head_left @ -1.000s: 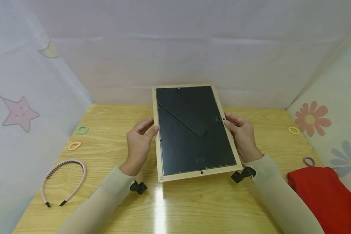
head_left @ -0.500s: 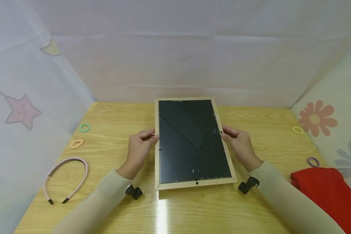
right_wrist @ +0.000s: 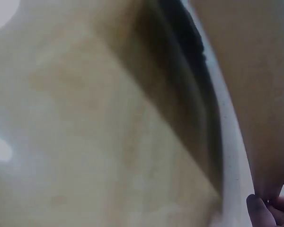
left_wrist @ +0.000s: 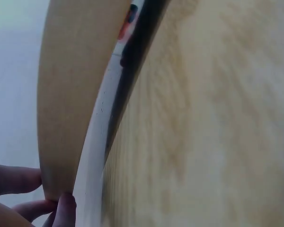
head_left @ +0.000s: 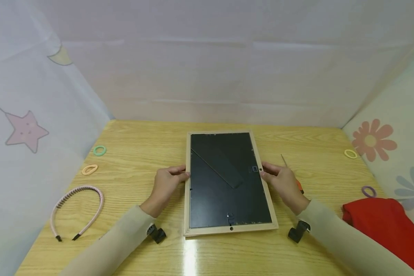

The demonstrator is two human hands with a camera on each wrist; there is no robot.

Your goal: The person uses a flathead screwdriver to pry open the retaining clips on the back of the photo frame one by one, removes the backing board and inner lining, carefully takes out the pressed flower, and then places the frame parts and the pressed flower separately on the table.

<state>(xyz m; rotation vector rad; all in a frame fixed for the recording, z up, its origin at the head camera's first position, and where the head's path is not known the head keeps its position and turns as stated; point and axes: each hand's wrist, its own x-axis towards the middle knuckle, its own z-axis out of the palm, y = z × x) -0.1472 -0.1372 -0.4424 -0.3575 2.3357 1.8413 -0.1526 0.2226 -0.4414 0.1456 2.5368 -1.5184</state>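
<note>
A picture frame point(head_left: 220, 203) with a pale wooden border faces back side up over the table, its black backing board and diagonal stand flap showing. On its left edge, my left hand point(head_left: 163, 188) pinches the border between thumb and fingers. My right hand point(head_left: 284, 188) grips the opposite edge the same way, thumb on top beside a small hole. In the left wrist view, fingers point(left_wrist: 19, 179) hold the wooden side point(left_wrist: 71, 104), close over the table. The right wrist view shows the other wooden side point(right_wrist: 260, 104) and a thumb point(right_wrist: 260, 213) at its end.
A screwdriver point(head_left: 299, 186) with an orange handle lies partly hidden behind the right hand. At left are a pink headband point(head_left: 101, 199), an orange hair tie point(head_left: 89, 170) and a green one point(head_left: 99, 150). Yellow point(head_left: 350, 154) and purple ties point(head_left: 369, 191) and red cloth point(head_left: 383, 226) lie right.
Both hands have lowered the picture frame toward the table and nearer to me, and it lies flatter. The screwdriver beside my right hand has come into view.
</note>
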